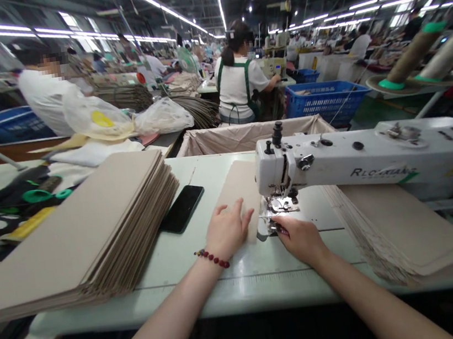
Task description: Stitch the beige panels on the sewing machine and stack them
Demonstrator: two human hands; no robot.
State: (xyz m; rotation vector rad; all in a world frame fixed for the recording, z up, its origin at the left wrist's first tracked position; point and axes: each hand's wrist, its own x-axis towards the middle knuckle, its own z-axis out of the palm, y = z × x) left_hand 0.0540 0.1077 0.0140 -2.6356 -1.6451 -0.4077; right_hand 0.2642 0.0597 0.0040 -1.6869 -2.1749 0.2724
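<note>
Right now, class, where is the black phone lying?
In the head view the black phone lies flat on the sewing table, left of centre, between the stack of beige sheets and the person's left hand.

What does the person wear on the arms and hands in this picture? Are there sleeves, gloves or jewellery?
Both forearms are bare: no sleeves in view, no gloves. At the left hand, the wrist carries a thin bracelet of small dark red beads. The right hand and its wrist carry nothing; no ring or watch shows.
</note>
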